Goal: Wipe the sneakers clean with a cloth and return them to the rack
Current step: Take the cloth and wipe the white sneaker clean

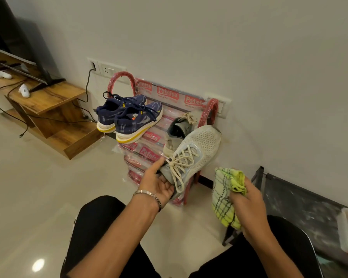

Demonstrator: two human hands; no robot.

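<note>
a wooden tv stand (48, 101) sits at far left. a pair of navy sneakers (129, 117) rests on the red shoe rack (149, 137) against the wall. the left hand (159, 181) has its grip clamped on the heel of a pale grey sneaker (193, 155), raised before the rack. its mate (179, 129) sits on the rack. the right hand (249, 199) has its grip clamped on a yellow-green checked cloth (225, 195).

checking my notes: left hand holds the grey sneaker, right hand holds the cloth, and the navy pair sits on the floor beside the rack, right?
Not quite. The head view shows the navy pair sitting on the rack's top shelf, not the floor. The rest stands: left hand holds the grey sneaker, right hand the cloth.
</note>
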